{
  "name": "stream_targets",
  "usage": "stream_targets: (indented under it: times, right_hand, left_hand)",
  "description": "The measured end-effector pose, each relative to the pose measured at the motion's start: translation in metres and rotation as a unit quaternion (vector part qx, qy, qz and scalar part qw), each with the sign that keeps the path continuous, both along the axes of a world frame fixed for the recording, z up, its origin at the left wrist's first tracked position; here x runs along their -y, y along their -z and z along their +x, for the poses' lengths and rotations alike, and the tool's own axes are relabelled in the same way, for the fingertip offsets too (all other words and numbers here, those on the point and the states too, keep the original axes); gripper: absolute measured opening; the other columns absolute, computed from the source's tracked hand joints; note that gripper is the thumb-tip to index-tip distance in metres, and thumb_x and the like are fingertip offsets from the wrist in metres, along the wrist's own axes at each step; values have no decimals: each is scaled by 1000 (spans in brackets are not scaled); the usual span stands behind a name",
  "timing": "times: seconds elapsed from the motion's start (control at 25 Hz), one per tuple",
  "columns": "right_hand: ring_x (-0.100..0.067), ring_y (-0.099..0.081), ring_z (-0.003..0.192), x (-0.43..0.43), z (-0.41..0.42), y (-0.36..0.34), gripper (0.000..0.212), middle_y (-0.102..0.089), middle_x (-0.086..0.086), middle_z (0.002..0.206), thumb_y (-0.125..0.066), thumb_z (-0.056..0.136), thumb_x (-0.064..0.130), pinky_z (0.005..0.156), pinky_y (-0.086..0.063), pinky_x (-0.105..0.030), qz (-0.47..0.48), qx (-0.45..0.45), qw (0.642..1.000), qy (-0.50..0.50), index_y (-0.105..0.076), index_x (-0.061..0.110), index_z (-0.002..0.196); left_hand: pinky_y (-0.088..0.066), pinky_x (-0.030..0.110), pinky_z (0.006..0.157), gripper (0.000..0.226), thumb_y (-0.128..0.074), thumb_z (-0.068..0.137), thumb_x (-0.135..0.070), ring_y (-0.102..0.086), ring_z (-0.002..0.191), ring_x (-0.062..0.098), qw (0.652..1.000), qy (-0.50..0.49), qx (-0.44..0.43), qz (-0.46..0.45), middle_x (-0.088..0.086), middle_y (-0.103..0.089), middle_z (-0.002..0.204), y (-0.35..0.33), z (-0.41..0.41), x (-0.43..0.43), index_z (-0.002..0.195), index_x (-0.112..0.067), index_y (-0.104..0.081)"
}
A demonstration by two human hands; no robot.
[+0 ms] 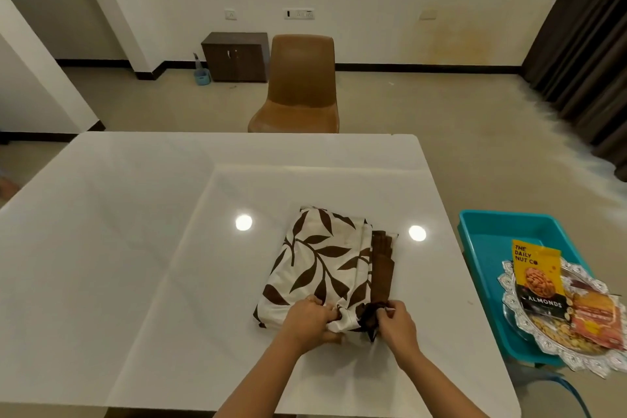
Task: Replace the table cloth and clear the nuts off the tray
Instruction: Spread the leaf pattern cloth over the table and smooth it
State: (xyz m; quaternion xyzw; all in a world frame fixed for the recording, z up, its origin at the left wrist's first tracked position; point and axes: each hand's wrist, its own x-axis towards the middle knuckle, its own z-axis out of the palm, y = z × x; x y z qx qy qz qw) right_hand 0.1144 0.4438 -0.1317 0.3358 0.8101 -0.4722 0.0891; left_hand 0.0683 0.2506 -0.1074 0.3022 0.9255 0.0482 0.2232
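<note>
A folded cream table cloth with brown leaves and a brown border lies on the bare white table. My left hand grips its near cream edge. My right hand pinches the dark brown corner beside it. To the right, off the table, a silver ornate tray rests on a teal plastic bin. On the tray stand a yellow almonds packet and an orange packet, with loose nuts under them.
A brown chair stands at the table's far side. Behind it sits a dark wooden cabinet with a small blue holder on the floor. Dark curtains hang at the right.
</note>
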Motion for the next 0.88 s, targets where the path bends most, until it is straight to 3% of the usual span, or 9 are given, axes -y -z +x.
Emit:
stream_targets:
  times: [0.12, 0.2, 0.24, 0.36, 0.44, 0.48, 0.56, 0.68, 0.88]
  right_hand:
    - [-26, -57, 97, 6, -6, -5, 34, -60, -14, 117, -53, 97, 25, 88, -52, -38, -39, 4, 998, 46, -47, 7, 125]
    - [-23, -55, 95, 7, -8, -7, 38, -58, -11, 115, -48, 98, 37, 87, -51, -37, -59, 2, 997, 58, -46, 8, 123]
    - [-22, -54, 95, 9, -9, -7, 41, -57, -11, 115, -44, 99, 41, 87, -51, -38, -56, -2, 997, 62, -46, 7, 122]
    - [-29, -56, 99, 23, -15, -9, 49, -52, -15, 119, -46, 97, 45, 87, -52, -40, 23, -10, 998, 54, -44, 4, 125]
    - [-34, -55, 107, 35, -19, -12, 64, -45, -17, 126, -62, 89, 41, 89, -50, -39, 85, 1, 996, 11, -34, 5, 134]
    - [-35, -55, 110, 40, -20, -13, 71, -42, -18, 129, -68, 86, 35, 90, -50, -39, 102, 9, 995, -4, -29, 6, 138]
    - [-36, -54, 113, 42, -22, -11, 76, -38, -20, 133, -71, 85, 21, 96, -48, -41, 103, 10, 995, -18, -24, 6, 142]
    - [-37, -51, 118, 33, -21, -4, 75, -34, -21, 137, -68, 86, 9, 102, -44, -41, 97, -25, 994, -33, -21, 6, 145]
    - [-40, -49, 120, 8, -27, -3, 72, -35, -22, 138, -67, 85, 3, 103, -43, -46, 105, -49, 993, -14, -26, 7, 144]
  left_hand:
    - [-39, 33, 100, 51, -33, 96, -57, -42, 130, 19, 989, -85, 61, 103, -2, -64, 123, 8, 8, 5, 121, -24, -64]
    - [-43, 29, 90, 64, -28, 91, -69, -55, 111, 15, 930, -221, 179, 231, 1, -68, 104, 4, 12, 2, 94, -20, -70]
    - [-43, 25, 84, 66, -27, 85, -75, -59, 102, 13, 872, -301, 232, 307, -1, -65, 99, -2, 9, 1, 91, -23, -67]
    - [-42, 32, 102, 63, -30, 94, -65, -54, 121, 22, 659, -538, 284, 443, 0, -55, 129, -22, -21, 5, 136, -22, -48]
    - [-48, 41, 100, 58, -38, 96, -58, -61, 110, 26, 511, -610, 274, 540, 7, -62, 127, -35, -50, 27, 135, -18, -52]
    - [-52, 41, 93, 54, -42, 95, -57, -64, 102, 25, 466, -621, 254, 577, 8, -66, 120, -42, -63, 44, 129, -17, -57]
    - [-53, 36, 85, 49, -45, 95, -55, -65, 96, 23, 429, -637, 196, 610, 6, -68, 114, -49, -77, 85, 122, -17, -61]
    - [-47, 38, 97, 51, -43, 97, -51, -60, 105, 23, 380, -667, 126, 629, 8, -60, 126, -37, -66, 150, 132, -14, -52]
    - [-45, 36, 100, 44, -39, 102, -36, -55, 112, 21, 302, -686, 143, 647, 8, -52, 139, 21, -4, 209, 139, -13, -45]
